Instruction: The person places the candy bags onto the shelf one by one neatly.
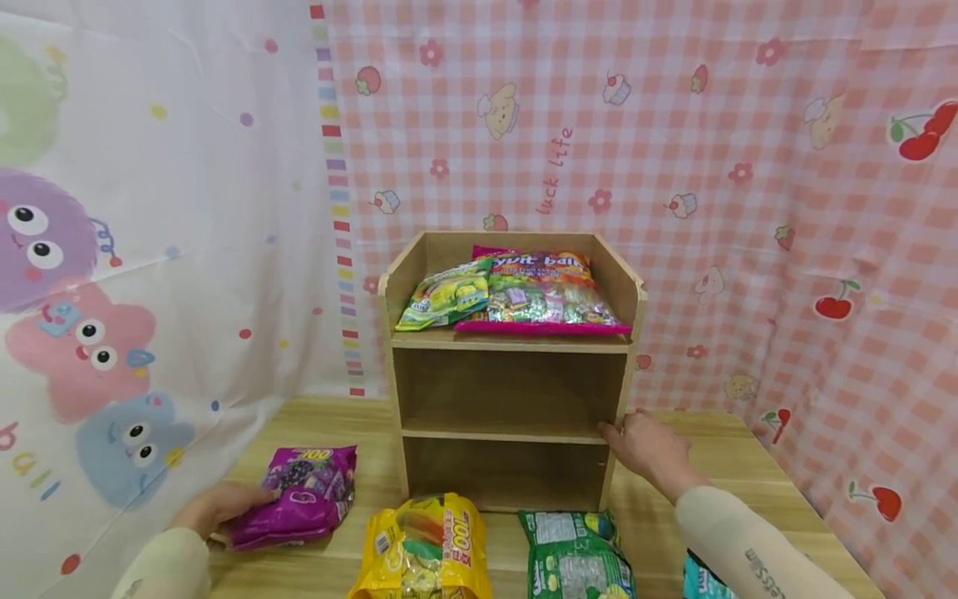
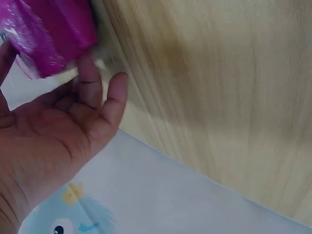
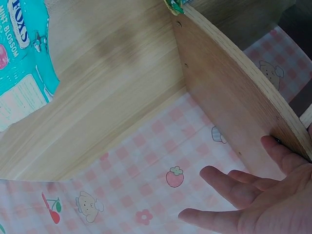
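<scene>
Left hand (image 1: 228, 509) pinching purple candy bag (image 1: 303, 501), lower left of frame, right hand (image 1: 654, 445) gripping side of 3-tier wooden shelf (image 1: 509, 435), centre, between thumb and forefinger, 2 candy bags (image 1: 542, 291) on its top, yellow bag (image 1: 427, 549) and green bag (image 1: 578, 561), bottom centre, teal bag (image 1: 705, 578), lower right.

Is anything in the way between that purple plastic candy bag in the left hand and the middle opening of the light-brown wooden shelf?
Straight across from the purple bag, yes: the shelf's left side panel. Around the front, the shiny yellow plastic bag lies low before the shelf's left half; nothing visible crosses the middle opening.
</scene>
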{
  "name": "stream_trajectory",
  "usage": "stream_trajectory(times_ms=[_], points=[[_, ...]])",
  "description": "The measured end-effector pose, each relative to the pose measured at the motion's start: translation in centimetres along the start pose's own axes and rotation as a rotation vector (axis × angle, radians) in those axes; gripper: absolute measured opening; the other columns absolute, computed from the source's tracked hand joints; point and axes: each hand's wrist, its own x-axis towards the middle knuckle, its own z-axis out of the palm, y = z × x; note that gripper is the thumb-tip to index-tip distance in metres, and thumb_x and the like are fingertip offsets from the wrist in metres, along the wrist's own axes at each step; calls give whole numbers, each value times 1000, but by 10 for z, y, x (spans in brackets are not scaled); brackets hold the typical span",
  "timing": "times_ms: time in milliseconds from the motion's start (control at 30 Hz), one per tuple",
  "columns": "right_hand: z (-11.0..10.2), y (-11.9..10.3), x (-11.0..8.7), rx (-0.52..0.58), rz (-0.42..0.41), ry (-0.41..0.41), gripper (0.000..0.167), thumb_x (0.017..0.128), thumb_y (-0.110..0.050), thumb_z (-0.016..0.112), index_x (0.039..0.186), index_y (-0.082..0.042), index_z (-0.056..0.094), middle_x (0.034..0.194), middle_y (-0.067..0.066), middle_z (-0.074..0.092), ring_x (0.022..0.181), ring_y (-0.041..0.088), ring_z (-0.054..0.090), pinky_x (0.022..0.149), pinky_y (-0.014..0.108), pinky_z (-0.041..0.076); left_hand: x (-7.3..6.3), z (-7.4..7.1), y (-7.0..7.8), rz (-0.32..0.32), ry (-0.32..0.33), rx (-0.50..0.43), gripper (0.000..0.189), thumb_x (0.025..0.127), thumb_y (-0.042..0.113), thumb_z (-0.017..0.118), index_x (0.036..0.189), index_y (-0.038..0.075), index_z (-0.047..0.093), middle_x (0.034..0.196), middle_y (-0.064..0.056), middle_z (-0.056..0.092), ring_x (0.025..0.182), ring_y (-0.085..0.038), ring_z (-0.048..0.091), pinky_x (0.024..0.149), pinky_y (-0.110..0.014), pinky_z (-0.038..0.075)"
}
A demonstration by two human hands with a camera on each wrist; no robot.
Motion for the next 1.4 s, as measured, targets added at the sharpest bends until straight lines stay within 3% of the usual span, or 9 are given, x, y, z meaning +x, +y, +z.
stream_trajectory(times_ms=[200,333,533,733,867,1067,1167,1267,1400], points=[[1,-1,0,1,-5,1,47,99,-42,49,93,0,69,97,17,67,94,46,63,87,86,25,4,-5,-5,-24,-44,-86,78,90,47,67,119,-21,40,91,-15,64,85,-25,61,76,-37,49],[0,-2,0,-3,-6,0,48,100,-41,48,95,1,70,100,19,66,95,47,63,87,85,25,3,-3,1,-1,-13,-90,73,91,39,68,118,-23,40,87,-13,64,80,-22,62,74,-33,50],[1,-2,0,-8,-6,-5,48,100,-42,48,99,1,70,108,23,65,100,50,61,88,86,23,-4,-3,10,9,14,-84,78,95,34,63,129,-27,26,95,-21,60,88,-31,60,77,-39,52],[0,-3,1,-7,-3,-5,49,100,-42,48,101,2,70,108,23,66,99,50,62,88,85,24,-9,-6,15,59,25,-110,67,95,33,65,119,-24,41,87,-13,64,79,-24,63,73,-37,53],[0,-4,1,-6,1,0,49,100,-41,49,100,3,69,108,23,66,99,50,61,88,85,25,-8,-9,15,73,1,-123,70,94,34,65,118,-26,39,87,-12,66,79,-23,65,75,-39,54],[0,-3,1,-3,-3,-1,48,100,-41,48,97,2,70,108,23,65,100,51,61,88,86,24,-9,-12,13,87,-41,-205,47,94,26,64,113,-14,48,85,-5,68,80,-19,64,76,-37,50],[0,-2,1,2,-3,-2,46,100,-41,48,94,0,70,105,21,66,100,50,61,88,86,23,-11,-11,17,106,-51,-228,59,93,25,65,125,-19,42,86,-3,67,80,-19,61,75,-35,47],[0,-1,0,10,4,-3,44,100,-40,48,89,-2,68,99,17,66,97,48,62,88,86,22,-13,-10,22,125,-50,-218,78,92,24,68,138,-22,25,91,-5,66,83,-20,60,76,-34,47],[0,-1,-1,14,12,3,45,99,-40,49,87,-2,68,96,16,66,96,46,63,88,86,23,-13,-6,23,144,-33,-203,81,91,21,69,143,-19,22,93,-8,66,84,-22,61,77,-37,49]])
